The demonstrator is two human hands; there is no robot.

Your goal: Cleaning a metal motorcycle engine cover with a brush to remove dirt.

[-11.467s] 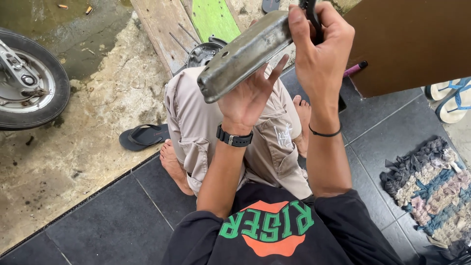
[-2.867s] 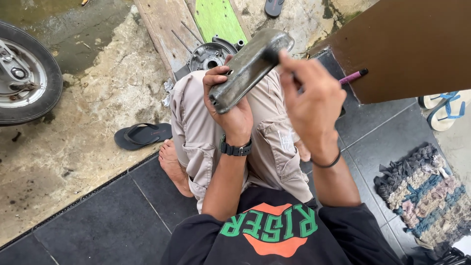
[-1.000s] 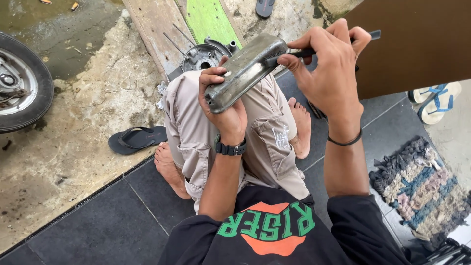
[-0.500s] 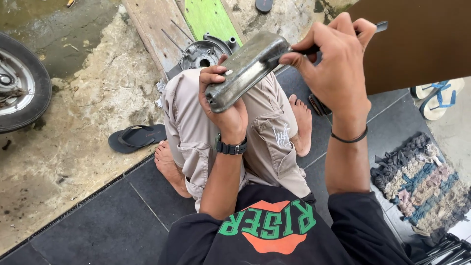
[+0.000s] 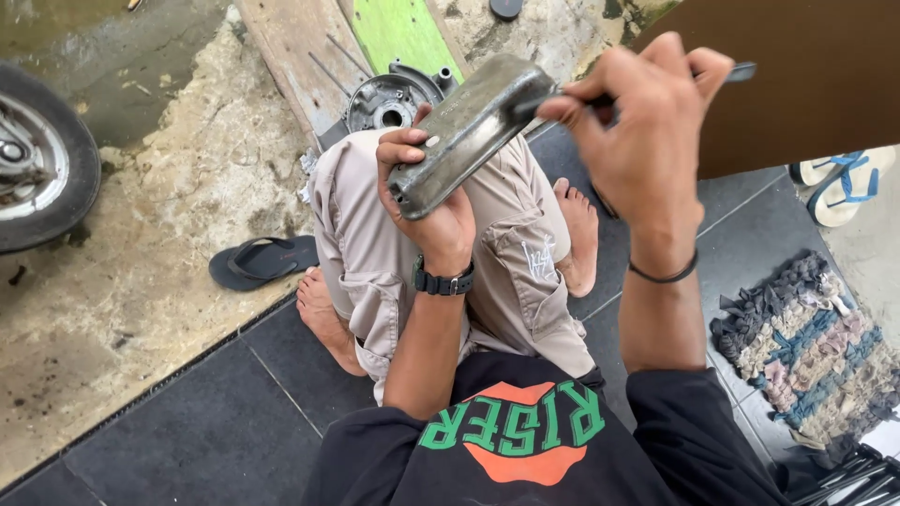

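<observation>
Floor: dark tiles [image 5: 187, 412], rough concrete [image 5: 178, 187] beyond.
Left hand [image 5: 427, 201]: fingers wrapped around grey metal cover [image 5: 469, 131].
Right hand [image 5: 647, 131]: fingers pinching thin tool [image 5: 736, 72] against cover's far end.
Beyond cover: round engine part [image 5: 384, 98] on plank [image 5: 291, 47].

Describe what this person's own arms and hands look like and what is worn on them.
Both forearms are bare below black sleeves pushed up near the elbows. The left hand has a dark wristwatch with a black strap and buckle at the wrist. The right hand has a thin black band around its wrist. No gloves or rings are visible.
</observation>
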